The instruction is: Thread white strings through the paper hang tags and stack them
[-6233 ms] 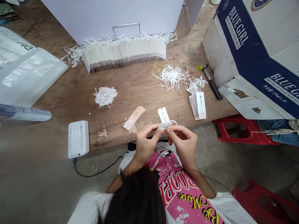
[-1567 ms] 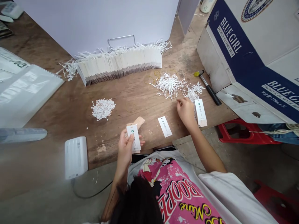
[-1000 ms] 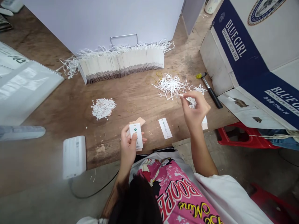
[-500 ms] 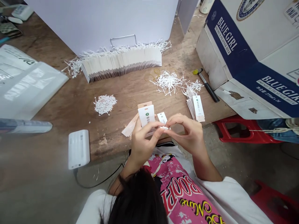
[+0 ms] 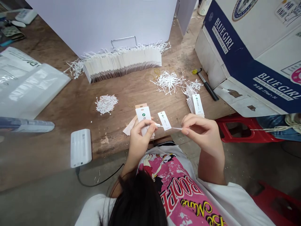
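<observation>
My left hand (image 5: 138,136) is closed around a few hang tags (image 5: 144,112), white in front with a peach-coloured one behind. Its thumb and forefinger pinch the end of a thin white piece (image 5: 159,125) pointing right. My right hand (image 5: 205,135) is closed in a pinch on a white string (image 5: 176,128). That string stretches left to a small white tag (image 5: 164,120) with a green mark, lying between the hands; whether it is threaded through the tag I cannot tell. Under the left hand's tags, a pale pink tag (image 5: 129,126) sticks out on the table.
A long row of tags (image 5: 122,64) with strings stands at the back. Loose strings (image 5: 167,82), a bundle of stringed tags (image 5: 198,105), a hammer (image 5: 208,86) and a beer carton (image 5: 225,59) are right. Small white bits (image 5: 106,104) and a power bank (image 5: 81,147) are left.
My hands were together at one white bit; now they are apart. The right hand has moved right, drawing out the string, and the small tag shows fully between them.
</observation>
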`<state>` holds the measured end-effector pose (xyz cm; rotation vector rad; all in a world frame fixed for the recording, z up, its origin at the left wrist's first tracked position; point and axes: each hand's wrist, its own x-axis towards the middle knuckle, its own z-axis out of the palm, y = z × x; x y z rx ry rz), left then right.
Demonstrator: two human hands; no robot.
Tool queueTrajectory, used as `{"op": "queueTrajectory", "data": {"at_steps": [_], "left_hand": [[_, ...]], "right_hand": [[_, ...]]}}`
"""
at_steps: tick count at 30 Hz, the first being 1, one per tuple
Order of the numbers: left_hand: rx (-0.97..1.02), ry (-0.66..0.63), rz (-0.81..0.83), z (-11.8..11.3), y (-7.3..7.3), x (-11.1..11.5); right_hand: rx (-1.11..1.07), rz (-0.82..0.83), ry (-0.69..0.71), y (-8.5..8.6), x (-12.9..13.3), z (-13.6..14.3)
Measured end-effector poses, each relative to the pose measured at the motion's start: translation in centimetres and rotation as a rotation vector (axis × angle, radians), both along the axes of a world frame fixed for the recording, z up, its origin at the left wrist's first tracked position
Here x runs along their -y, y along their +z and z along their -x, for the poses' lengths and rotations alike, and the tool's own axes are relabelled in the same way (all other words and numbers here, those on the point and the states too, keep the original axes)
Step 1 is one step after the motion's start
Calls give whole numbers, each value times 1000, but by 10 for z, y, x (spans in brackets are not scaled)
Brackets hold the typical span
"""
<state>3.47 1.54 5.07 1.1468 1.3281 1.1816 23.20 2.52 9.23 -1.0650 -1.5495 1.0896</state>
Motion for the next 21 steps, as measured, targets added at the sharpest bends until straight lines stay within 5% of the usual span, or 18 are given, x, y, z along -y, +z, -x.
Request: {"op": "queueTrajectory", "data": {"at_steps": [7, 12, 21], "left_hand": [[144, 70, 87, 2, -5, 2], [157, 9, 85, -1, -6, 2], [233, -168, 171, -5, -2, 5]], "right_hand": [[-141, -122, -316, -10, -5, -1], [-335, 27, -211, -19, -7, 5], [-404, 9, 39, -23, -20, -2]]}}
